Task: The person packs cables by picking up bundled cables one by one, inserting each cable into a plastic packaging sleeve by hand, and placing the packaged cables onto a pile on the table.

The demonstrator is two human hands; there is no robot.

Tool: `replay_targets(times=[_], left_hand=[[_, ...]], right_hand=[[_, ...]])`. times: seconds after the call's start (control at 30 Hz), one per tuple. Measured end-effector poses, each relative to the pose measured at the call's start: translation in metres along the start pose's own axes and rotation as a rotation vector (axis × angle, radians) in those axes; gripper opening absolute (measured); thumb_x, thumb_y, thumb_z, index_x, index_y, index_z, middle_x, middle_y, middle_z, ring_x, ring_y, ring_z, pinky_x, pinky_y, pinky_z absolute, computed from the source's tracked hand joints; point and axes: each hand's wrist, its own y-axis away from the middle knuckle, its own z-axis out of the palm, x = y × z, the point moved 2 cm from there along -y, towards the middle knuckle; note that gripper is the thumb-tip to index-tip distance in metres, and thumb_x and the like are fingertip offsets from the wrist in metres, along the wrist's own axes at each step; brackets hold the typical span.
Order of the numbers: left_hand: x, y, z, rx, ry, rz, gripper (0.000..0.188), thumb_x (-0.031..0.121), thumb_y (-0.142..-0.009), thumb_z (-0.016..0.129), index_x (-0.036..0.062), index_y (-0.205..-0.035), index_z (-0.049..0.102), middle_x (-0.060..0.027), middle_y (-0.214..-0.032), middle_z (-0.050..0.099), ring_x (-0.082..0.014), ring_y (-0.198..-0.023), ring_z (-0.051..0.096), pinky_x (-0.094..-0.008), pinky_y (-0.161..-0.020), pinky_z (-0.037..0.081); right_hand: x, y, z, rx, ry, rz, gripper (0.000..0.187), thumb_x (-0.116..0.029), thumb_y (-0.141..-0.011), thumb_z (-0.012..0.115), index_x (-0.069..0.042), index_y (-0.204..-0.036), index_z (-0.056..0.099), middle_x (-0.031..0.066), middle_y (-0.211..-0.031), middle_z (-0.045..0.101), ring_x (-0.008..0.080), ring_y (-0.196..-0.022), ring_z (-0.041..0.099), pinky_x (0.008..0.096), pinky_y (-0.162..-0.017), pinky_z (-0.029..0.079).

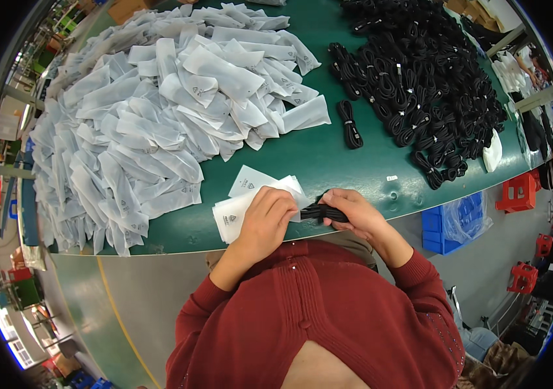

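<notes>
At the table's near edge my right hand (354, 212) is closed round a bundled black cable (315, 212). The cable's left end meets the mouth of a frosted plastic bag (292, 188). My left hand (266, 219) grips that bag, its fingers bent over the bag's right side. More flat bags (228, 219) lie beneath and beside my left hand, and one loose bag (248, 180) sits just beyond them. How far the cable reaches into the bag is hidden by my left fingers.
A large heap of filled frosted bags (140, 123) covers the left of the green table (328, 168). Bundled black cables (425, 84) are piled at the right, with a single bundle (349, 124) apart. A blue crate (442, 230) stands below the right edge.
</notes>
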Motion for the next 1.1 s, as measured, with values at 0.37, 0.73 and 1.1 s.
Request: replay_targets(times=[0.37,0.73,1.1], left_hand=[[-0.002,-0.013,-0.023,0.121,0.286,-0.285,0.009,-0.002,-0.086,0.065,0.0027,-0.091,0.059,-0.0075,-0.101,0.062,-0.0173,-0.089,0.057,-0.0279,-0.076,0.046],[-0.048,-0.079,-0.162,0.819,0.080,-0.304,0.036,0.013,-0.097,0.062,0.0012,-0.131,0.057,-0.0037,-0.103,0.061,-0.0113,-0.085,0.055,-0.0247,-0.076,0.046],[-0.013,0.005,0.018,-0.038,-0.161,-0.211,0.025,0.008,-0.080,0.076,0.0005,-0.100,0.062,-0.0131,-0.093,0.055,-0.0307,-0.082,0.061,-0.0386,-0.071,0.051]], right_hand=[[-0.026,0.008,0.043,0.163,0.576,-1.148,0.036,0.007,-0.081,0.069,-0.004,-0.115,0.064,0.0148,-0.113,0.053,0.0185,-0.083,0.059,0.0289,-0.071,0.050],[-0.062,-0.034,-0.040,0.930,1.069,-1.004,0.044,-0.014,-0.083,0.075,-0.006,-0.124,0.061,0.0152,-0.109,0.055,0.0338,-0.099,0.056,0.0410,-0.083,0.049],[-0.030,-0.030,-0.056,0.797,0.893,-0.812,0.033,-0.006,-0.091,0.060,0.001,-0.123,0.060,0.0185,-0.097,0.061,0.0355,-0.083,0.061,0.0437,-0.076,0.050]])
